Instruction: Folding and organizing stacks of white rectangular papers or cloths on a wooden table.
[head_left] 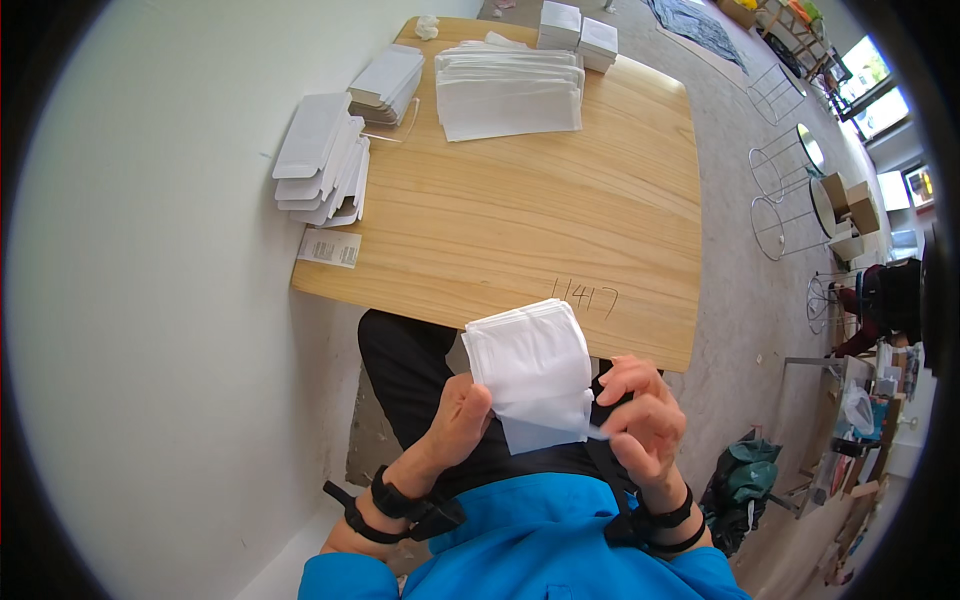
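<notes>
A stack of thin white sheets (530,355) leans over the near edge of the table, above my lap. My left hand (458,420) grips its left side, with the thumb lying on top. The lowest part of the stack hangs down as a thin, slightly see-through flap. At the lower right corner, a narrow translucent strip (597,432) runs from the sheets to my right hand (645,420). There the thumb and index finger close on the strip's end, while the other fingers are curled and raised.
A wooden table (540,220) spreads before me. At its far side lie a pile of white sheets (510,105) and white boxes (578,35). Flat white cartons (315,150) are stacked along the left wall, near a printed label (330,248). Stools (785,160) stand at the right.
</notes>
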